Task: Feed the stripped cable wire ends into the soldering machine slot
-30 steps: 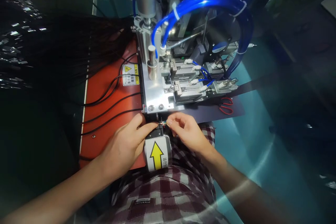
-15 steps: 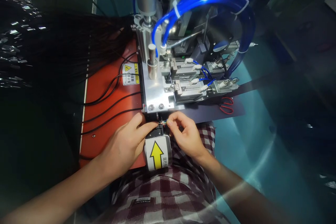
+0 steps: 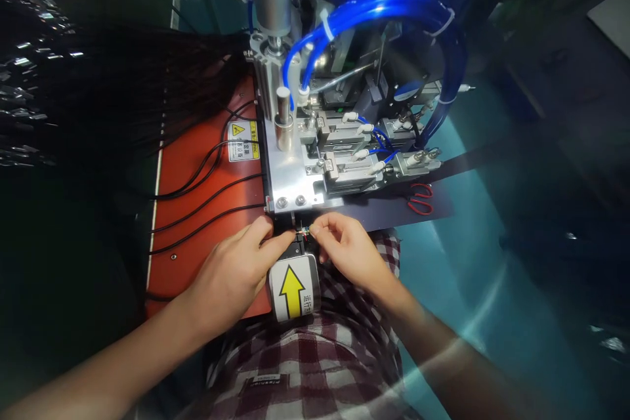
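Note:
Tiny coloured wires (image 3: pixel 304 232) run between my two hands, just below the metal press plate (image 3: pixel 290 177). My right hand (image 3: pixel 344 246) pinches the wires between thumb and forefinger. From the other side my left hand (image 3: pixel 241 262) reaches in, its thumb tip at the wires' left end and its other fingers curled. Whether it grips them or presses on the fixture cannot be made out. Under the fingertips is a small black fixture block (image 3: pixel 295 248). Closer to me is a white label with a yellow arrow (image 3: pixel 294 289).
Blue air hoses (image 3: pixel 384 3) arch over the machine's small cylinders (image 3: pixel 349 170). Black cables (image 3: pixel 211 223) cross the orange base plate (image 3: pixel 197 282). Red-handled scissors (image 3: pixel 420 199) lie on the dark sheet at right. Dark hair-like strands (image 3: pixel 197 72) hang over the base at upper left.
My right fingers have closed in slightly around the wires, and the hand has turned a little. My left hand stays nearly in place. The whole view has shifted slightly.

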The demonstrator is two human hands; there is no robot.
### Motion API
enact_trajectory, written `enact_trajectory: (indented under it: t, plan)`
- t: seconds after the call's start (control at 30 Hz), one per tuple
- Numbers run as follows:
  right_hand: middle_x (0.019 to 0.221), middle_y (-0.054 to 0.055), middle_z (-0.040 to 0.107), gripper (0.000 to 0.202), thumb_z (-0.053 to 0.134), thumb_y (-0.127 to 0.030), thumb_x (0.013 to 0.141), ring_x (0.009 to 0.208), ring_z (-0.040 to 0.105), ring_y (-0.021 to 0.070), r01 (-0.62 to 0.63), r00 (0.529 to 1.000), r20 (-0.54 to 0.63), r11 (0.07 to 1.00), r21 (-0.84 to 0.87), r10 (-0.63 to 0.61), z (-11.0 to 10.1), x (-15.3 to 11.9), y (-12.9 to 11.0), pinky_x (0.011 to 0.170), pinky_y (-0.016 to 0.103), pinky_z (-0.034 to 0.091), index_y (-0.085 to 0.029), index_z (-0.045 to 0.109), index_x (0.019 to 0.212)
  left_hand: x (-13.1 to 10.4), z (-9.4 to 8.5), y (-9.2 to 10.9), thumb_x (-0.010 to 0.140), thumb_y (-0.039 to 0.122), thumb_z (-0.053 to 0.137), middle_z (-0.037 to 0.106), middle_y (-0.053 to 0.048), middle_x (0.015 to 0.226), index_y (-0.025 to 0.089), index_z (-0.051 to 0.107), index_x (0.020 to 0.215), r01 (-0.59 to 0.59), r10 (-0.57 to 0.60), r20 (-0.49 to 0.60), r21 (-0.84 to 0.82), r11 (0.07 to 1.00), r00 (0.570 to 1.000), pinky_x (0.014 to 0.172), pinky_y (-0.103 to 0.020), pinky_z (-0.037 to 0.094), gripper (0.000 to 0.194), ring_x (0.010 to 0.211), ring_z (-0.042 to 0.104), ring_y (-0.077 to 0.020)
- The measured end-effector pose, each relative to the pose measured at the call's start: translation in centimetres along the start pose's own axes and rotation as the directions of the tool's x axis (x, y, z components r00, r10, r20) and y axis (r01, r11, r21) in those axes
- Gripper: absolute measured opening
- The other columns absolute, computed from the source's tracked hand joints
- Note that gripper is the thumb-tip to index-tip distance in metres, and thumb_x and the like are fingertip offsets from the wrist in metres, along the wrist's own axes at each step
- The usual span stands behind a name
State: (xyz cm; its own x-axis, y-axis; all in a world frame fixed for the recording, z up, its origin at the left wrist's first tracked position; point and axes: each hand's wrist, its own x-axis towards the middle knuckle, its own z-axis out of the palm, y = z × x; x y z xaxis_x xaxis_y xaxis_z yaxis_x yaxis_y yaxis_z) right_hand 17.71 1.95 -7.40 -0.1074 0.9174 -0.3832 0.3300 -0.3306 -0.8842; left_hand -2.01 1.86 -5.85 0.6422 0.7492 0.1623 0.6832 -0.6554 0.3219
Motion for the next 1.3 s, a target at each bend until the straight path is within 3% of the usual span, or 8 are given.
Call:
enact_trajectory:
  t: [0.2, 0.43, 0.63, 0.8, 0.97, 1.13, 1.2, 1.3]
  plan:
    - [0.067, 0.0, 0.056, 0.013, 0.055, -0.029, 0.085, 0.054, 0.048, 0.0121, 0.128, 0.984, -0.132, 0.991, 0.033, -0.122, 0.5, -0.2, 0.3, 0.049, 0.024, 0.038, -0.017, 0.06, 0.081, 0.1, -0.1, 0.0, 0.091, 0.013, 0.036, 0.051, -0.006, 0.083, 0.014, 0.06, 0.11, -0.013, 0.013, -0.031, -0.008, 1.0, 0.999, 0.053, -0.026, 0.046, 0.031, 0.063, 0.052, -0.016]
    - [0.075, 0.003, 0.057, 0.012, 0.051, -0.02, 0.086, 0.068, 0.052, 0.0164, 0.335, 0.908, -0.201, 0.924, -0.183, -0.368, 1.3, -0.6, 0.1, 0.064, 0.028, 0.042, -0.019, 0.057, 0.075, 0.1, -0.2, 0.1, 0.091, 0.012, 0.038, 0.051, -0.006, 0.083, 0.013, 0.06, 0.109, -0.005, 0.004, -0.031, -0.036, 0.999, 1.0, 0.056, -0.026, 0.046, 0.029, 0.065, 0.053, -0.0159]
    - [0.066, -0.002, 0.051, 0.014, 0.053, -0.028, 0.086, 0.054, 0.045, 0.0122, 0.127, 0.985, -0.128, 0.987, 0.097, -0.114, 1.4, -0.2, 0.7, 0.05, 0.024, 0.038, -0.019, 0.054, 0.076, 0.2, -0.1, 0.0, 0.09, 0.011, 0.038, 0.051, -0.005, 0.083, 0.013, 0.06, 0.11, -0.017, 0.016, -0.032, -0.026, 1.0, 0.999, 0.055, -0.026, 0.047, 0.03, 0.065, 0.053, -0.0158]
    - [0.06, -0.004, 0.048, 0.016, 0.053, -0.031, 0.085, 0.046, 0.041, 0.0102, 0.033, 0.998, -0.055, 0.983, 0.178, -0.024, 1.1, 0.0, 0.7, 0.043, 0.023, 0.034, -0.019, 0.052, 0.075, 0.2, 0.0, 0.0, 0.09, 0.011, 0.038, 0.052, -0.006, 0.083, 0.012, 0.06, 0.11, -0.024, 0.023, -0.048, -0.02, 1.0, 0.999, 0.055, -0.025, 0.047, 0.03, 0.065, 0.054, -0.0156]
    - [0.067, -0.001, 0.052, 0.013, 0.048, -0.024, 0.087, 0.058, 0.048, 0.0138, 0.192, 0.971, -0.126, 0.975, -0.113, -0.206, 1.0, -0.3, 0.3, 0.053, 0.025, 0.038, -0.02, 0.052, 0.076, 0.1, 0.0, 0.0, 0.09, 0.012, 0.037, 0.053, -0.006, 0.083, 0.013, 0.06, 0.109, -0.021, 0.021, -0.044, -0.013, 1.0, 0.999, 0.055, -0.025, 0.048, 0.03, 0.064, 0.054, -0.0151]
    - [0.074, 0.003, 0.056, 0.013, 0.045, -0.018, 0.088, 0.068, 0.052, 0.0177, 0.291, 0.91, -0.148, 0.851, -0.437, -0.387, 1.0, -0.8, -0.6, 0.064, 0.029, 0.039, -0.02, 0.05, 0.076, 0.1, 0.1, -0.1, 0.091, 0.013, 0.036, 0.053, -0.006, 0.082, 0.014, 0.06, 0.108, -0.021, 0.021, -0.048, -0.009, 1.0, 0.999, 0.054, -0.025, 0.048, 0.03, 0.064, 0.053, -0.0146]
    - [0.076, 0.004, 0.056, 0.012, 0.045, -0.018, 0.087, 0.069, 0.053, 0.0184, 0.289, 0.905, -0.144, 0.827, -0.482, -0.4, 1.0, -0.8, -0.8, 0.065, 0.03, 0.038, -0.021, 0.05, 0.076, 0.1, 0.1, -0.1, 0.091, 0.013, 0.036, 0.053, -0.006, 0.082, 0.014, 0.06, 0.109, -0.021, 0.021, -0.045, -0.003, 1.0, 0.999, 0.055, -0.024, 0.048, 0.03, 0.064, 0.053, -0.0147]
    - [0.069, 0.001, 0.056, 0.014, 0.047, -0.02, 0.087, 0.062, 0.052, 0.0163, 0.216, 0.946, -0.148, 0.9, -0.379, -0.29, 1.0, -0.6, -0.7, 0.058, 0.027, 0.038, -0.021, 0.05, 0.074, 0.2, 0.1, -0.1, 0.09, 0.012, 0.036, 0.053, -0.006, 0.082, 0.013, 0.06, 0.109, -0.027, 0.027, -0.04, 0.0, 1.0, 0.999, 0.055, -0.025, 0.048, 0.03, 0.066, 0.054, -0.0156]
